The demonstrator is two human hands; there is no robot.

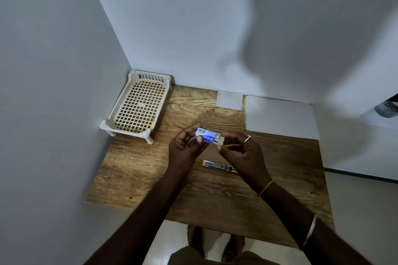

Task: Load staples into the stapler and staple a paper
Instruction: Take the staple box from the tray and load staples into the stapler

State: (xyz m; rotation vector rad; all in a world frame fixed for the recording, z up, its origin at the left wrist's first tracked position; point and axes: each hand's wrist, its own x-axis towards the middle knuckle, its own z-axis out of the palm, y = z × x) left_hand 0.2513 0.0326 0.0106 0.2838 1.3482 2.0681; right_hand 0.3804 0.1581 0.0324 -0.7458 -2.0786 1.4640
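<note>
One tray [150, 76], two paper sheets [229, 100] [280, 117], one staple box [205, 135], one stapler [217, 165]

The blue staple box [205, 135] bears upside-down white lettering, seemingly "Kangaro".

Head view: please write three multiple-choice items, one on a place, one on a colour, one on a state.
1. The stapler lies: A in a drawer; B on the floor; C on the table.
2. The staple box is: A blue; B red; C green.
3. The box's tray is: A fully in; B partly out; C removed.
Answers: C, it lies on the wood near the hands; A, its sleeve is blue; B, the right hand pinches the tray, the left hand holds the sleeve.
</note>
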